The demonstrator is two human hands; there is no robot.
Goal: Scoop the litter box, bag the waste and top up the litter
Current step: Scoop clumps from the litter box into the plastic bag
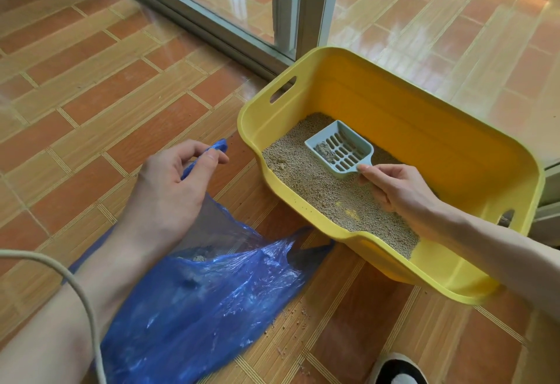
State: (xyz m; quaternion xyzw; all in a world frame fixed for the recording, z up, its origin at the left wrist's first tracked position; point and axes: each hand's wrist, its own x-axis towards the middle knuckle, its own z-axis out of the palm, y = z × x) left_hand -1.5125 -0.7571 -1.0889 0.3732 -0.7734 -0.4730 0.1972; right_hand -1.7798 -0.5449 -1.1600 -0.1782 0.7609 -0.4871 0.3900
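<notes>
A yellow litter box (472, 189) stands on the tiled floor, holding pale grainy litter (318, 189). My right hand (397, 189) grips the handle of a light blue slotted scoop (339, 149), which hovers over the litter with a small grey clump in its front left corner. To the left, a blue plastic bag (206, 302) lies on the floor. My left hand (169, 183) pinches its upper edge and holds the mouth up. A little clumped waste shows inside the bag.
A glass sliding door frame (212, 17) runs behind the box. Loose litter grains (291, 320) are scattered on the floor by the bag. A pale cord (88, 308) crosses my left forearm. A shoe toe (397, 368) shows at the bottom edge.
</notes>
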